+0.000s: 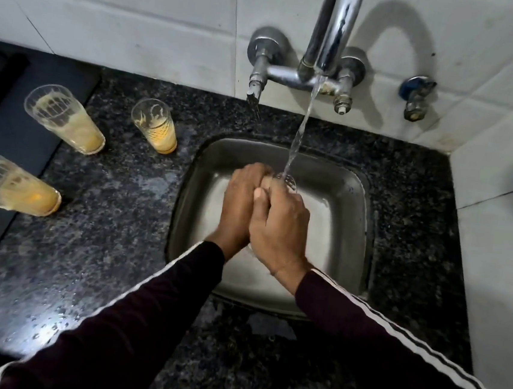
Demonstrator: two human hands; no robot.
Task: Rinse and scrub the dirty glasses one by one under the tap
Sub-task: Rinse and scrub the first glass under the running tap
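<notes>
Cupping glass (pixel 286 181), hands (pixel 259 213) together

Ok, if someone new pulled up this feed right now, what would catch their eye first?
Probably the stream of water falling from the tap onto the glass that the left hand and right hand hold together over the sink. Next, the three dirty glasses with yellow-orange residue standing on the dark counter left of the sink.
</notes>
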